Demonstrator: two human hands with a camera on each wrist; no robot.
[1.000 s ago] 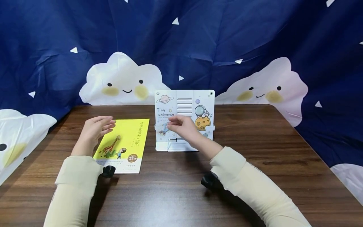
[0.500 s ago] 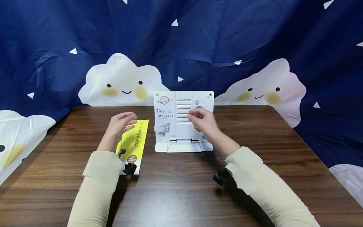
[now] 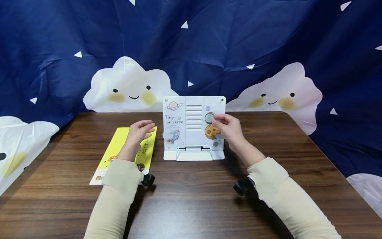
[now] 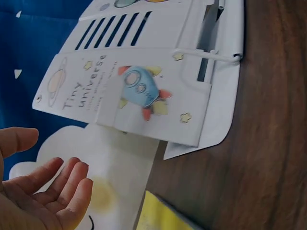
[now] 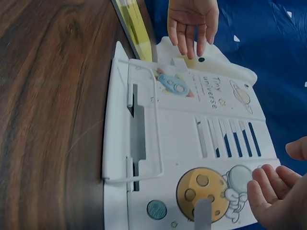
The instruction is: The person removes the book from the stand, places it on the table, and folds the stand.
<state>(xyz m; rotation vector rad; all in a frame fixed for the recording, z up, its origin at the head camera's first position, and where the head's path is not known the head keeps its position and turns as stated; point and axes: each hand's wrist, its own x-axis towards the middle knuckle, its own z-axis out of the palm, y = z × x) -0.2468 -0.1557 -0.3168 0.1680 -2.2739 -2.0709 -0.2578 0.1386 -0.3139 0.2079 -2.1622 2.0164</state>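
A white book stand (image 3: 194, 137) printed with "Tiny universe", a rocket and an astronaut stands upright on the table. My left hand (image 3: 137, 136) is held in the air left of the stand, overlapping a yellow book (image 3: 120, 137) in the head view. In the left wrist view its fingers (image 4: 72, 191) are loosely bent and hold nothing. My right hand (image 3: 232, 129) is at the stand's right edge, beside the printed astronaut. Its relaxed fingers (image 5: 271, 187) show nothing between them. A wire page holder (image 5: 158, 120) spans the stand's lower ledge.
The dark wooden table (image 3: 191, 205) carries both the stand and the book, which lies flat at the left. Behind it hangs a blue curtain (image 3: 209, 43) with smiling white clouds. A black wrist camera (image 3: 244, 186) sits under each cuff.
My left hand has moved right across the yellow book toward the stand. My right hand has moved right, from in front of the stand's middle to its right edge.
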